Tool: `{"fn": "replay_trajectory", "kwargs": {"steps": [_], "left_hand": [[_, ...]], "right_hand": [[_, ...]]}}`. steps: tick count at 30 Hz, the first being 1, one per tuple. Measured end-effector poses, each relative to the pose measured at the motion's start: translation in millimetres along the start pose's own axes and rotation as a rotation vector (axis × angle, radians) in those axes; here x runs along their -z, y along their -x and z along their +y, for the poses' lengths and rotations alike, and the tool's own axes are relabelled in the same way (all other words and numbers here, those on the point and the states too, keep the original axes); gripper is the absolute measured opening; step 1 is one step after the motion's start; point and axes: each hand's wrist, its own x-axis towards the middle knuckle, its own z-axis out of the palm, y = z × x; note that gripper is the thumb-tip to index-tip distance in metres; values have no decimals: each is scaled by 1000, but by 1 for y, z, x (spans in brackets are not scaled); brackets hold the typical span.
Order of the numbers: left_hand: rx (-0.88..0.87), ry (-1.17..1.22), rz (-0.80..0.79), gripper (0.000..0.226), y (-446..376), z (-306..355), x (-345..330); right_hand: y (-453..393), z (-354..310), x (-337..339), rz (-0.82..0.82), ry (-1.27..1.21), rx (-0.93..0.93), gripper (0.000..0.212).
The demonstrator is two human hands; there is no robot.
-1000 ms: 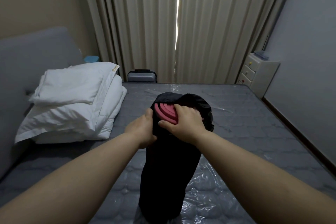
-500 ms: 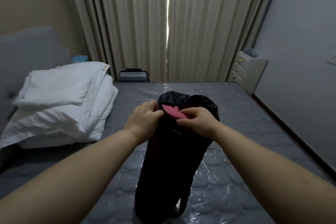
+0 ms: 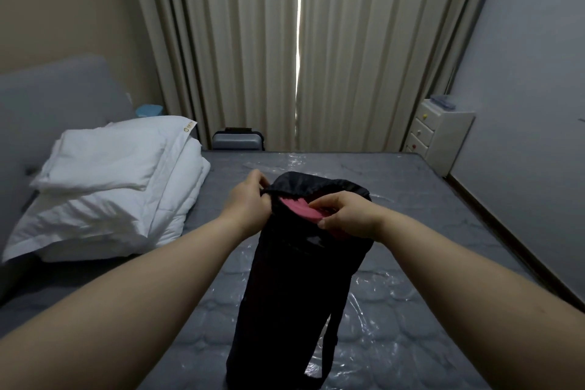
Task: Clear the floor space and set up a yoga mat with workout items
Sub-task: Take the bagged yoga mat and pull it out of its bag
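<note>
The black carry bag (image 3: 294, 279) stands near upright on the plastic-wrapped mattress (image 3: 411, 294), its long axis running from the bed up toward the person and its open mouth at the top, tipped slightly toward the curtains (image 3: 253, 41). Inside, the rolled pink yoga mat (image 3: 300, 210) shows only its end, just inside the bag's mouth. The left hand (image 3: 250, 203) pinches the drawstring rim on the bag's left side, fingers curled on the fabric. The right hand (image 3: 348, 215) sits right at the mat's end, thumb and fingers closing on the pink edge, so the grip there is on the mat itself. That is the relation that counts: the mat lies straight down the bag from the right hand, so the way out looks to be along that axis, up and out through the mouth, with the left hand holding the rim back. The right hand is the nearer one to the roll. Folded white bedding (image 3: 110, 184) lies well apart on the left.
</note>
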Motion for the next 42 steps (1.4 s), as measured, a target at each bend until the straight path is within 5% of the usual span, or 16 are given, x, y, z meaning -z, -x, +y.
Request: {"fn": "replay_trajectory", "kwargs": {"steps": [6, 13, 17, 22, 30, 35, 42], "left_hand": [[141, -405, -173, 13, 0, -7, -10], [195, -510, -114, 20, 6, -10, -3], [290, -449, -56, 21, 19, -10, 0], [346, -334, 1, 27, 34, -15, 13], [400, 139, 173, 21, 35, -28, 38], [300, -60, 125, 23, 32, -47, 51], [244, -163, -48, 11, 27, -72, 61]], "right_hand": [[-14, -1, -11, 116, 209, 55, 30], [-22, -15, -28, 78, 334, 178, 51], [-21, -29, -36, 54, 369, 208, 69], [-24, -36, -34, 6, 303, 247, 38], [-22, -48, -30, 49, 402, 225, 53], [-19, -77, -59, 23, 365, 135, 45], [-19, -79, -79, 198, 368, 108, 58]]}}
